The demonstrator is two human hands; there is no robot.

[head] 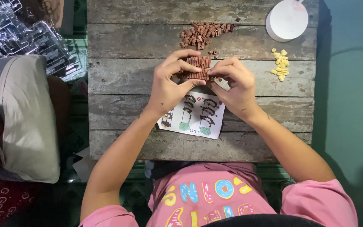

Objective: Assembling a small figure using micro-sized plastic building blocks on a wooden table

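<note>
Here, a small brown brick assembly (pixel 197 68) is held just above the wooden table (pixel 127 42), a little beyond the far edge of the instruction sheet (pixel 192 115). Its long axis runs left to right, so that one end is offered to each hand. The left end is clasped by the left hand (pixel 169 84), thumb below and fingers curled over the top; the right end is pinched by the right hand (pixel 236 86), whose fingertips (pixel 220 69) are pressed against the near right corner of the piece. Both hands are thus closed on the same object, and neither is clearly nearer to it, though the finer contact appears to be made from the right. Farther away, a loose heap of brown bricks (pixel 204 33) is seen just beyond the assembly, close enough to be reached by either hand. A smaller pile of yellow bricks (pixel 280 64) is placed off to the right, nearer the right hand, and a white round container (pixel 287 19) stands at the far right corner.
</note>
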